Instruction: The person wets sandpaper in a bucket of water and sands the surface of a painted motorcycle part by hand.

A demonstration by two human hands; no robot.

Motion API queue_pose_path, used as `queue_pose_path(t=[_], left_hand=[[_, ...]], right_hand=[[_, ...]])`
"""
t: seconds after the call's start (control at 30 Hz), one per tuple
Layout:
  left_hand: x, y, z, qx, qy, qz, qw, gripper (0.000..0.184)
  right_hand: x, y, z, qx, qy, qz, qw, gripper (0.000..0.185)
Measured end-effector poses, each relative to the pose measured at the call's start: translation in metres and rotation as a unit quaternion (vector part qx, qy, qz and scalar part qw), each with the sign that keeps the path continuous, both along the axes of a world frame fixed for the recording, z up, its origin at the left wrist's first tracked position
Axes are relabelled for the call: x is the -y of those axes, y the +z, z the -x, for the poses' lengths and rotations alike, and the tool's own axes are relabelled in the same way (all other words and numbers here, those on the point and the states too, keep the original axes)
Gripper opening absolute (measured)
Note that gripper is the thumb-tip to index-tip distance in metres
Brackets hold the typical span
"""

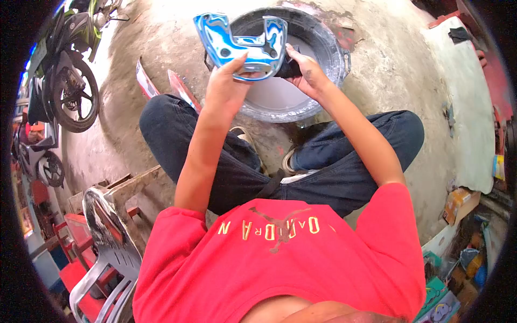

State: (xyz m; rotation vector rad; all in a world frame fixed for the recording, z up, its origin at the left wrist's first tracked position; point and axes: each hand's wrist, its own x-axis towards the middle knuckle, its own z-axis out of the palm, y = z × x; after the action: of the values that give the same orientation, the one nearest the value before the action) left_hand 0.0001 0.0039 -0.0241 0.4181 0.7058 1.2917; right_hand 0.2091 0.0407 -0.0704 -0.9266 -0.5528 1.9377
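Note:
A glossy blue, white and silver swirl-patterned panel (245, 53) is raised over a round black basin (336, 48) that holds greyish liquid. My left hand (229, 83) grips the panel's lower edge, its thumb on the patterned face and the other fingers hidden behind. On the panel's right side, my right hand (308, 72) is closed around a dark object (289, 69), which I cannot make out clearly, close against the panel.
Two red-and-white pieces (183, 89) stand on the concrete floor (129, 107) left of the basin. Motorcycles (78, 91) are parked at far left. A grey plastic chair (116, 253) is at lower left. A cardboard box (461, 205) and clutter lie at right.

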Motion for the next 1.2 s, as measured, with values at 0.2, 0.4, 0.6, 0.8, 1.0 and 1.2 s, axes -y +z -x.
queue_pose_path(t=[0.2,0.4,0.6,0.8,1.0,1.2], left_hand=[[-0.005,0.019,0.019,0.001,0.072,0.005,0.997,0.041],[-0.002,0.028,0.024,-0.021,0.089,-0.031,0.995,0.035],[-0.003,0.031,0.028,-0.045,0.113,-0.083,0.989,0.041],[-0.005,0.032,0.032,-0.038,0.153,-0.065,0.985,0.031],[-0.008,0.031,0.039,-0.026,0.172,-0.033,0.984,0.034],[-0.009,0.037,0.031,-0.066,0.180,-0.030,0.981,0.036]], right_hand=[[-0.034,-0.074,-0.029,0.073,-0.038,0.054,0.995,0.025],[-0.062,-0.179,-0.016,0.313,-0.097,0.064,0.943,0.031],[-0.041,-0.237,0.017,0.679,0.121,-0.110,0.716,0.037],[-0.033,-0.253,0.025,0.645,0.194,-0.087,0.734,0.040],[-0.069,-0.238,0.004,0.412,0.130,-0.014,0.902,0.045],[-0.103,-0.072,-0.034,0.382,0.088,-0.051,0.918,0.036]])
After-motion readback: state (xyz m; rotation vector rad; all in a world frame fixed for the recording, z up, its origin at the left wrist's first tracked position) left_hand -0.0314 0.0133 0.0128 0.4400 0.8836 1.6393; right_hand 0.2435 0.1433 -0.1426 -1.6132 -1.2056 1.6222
